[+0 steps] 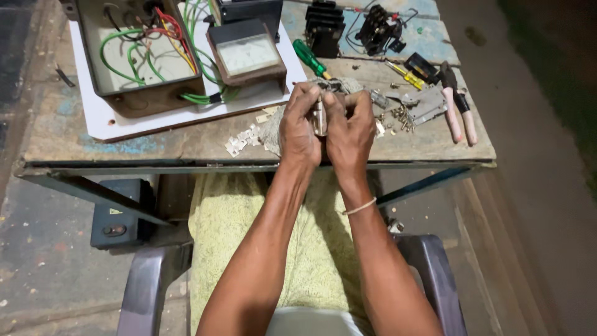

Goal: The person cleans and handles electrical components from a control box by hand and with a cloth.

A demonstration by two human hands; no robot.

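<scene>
Fingers of left hand [299,127] and right hand [350,132] pinch a small silvery metal part [319,116], upright between them.

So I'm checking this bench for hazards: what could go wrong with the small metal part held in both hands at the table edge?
The small metal part is pinched between the left hand and right hand over the table edge; if it slips, it may drop to the floor. The loose screws beside the right hand could be knocked off. The pliers lie near the edge too.
</scene>
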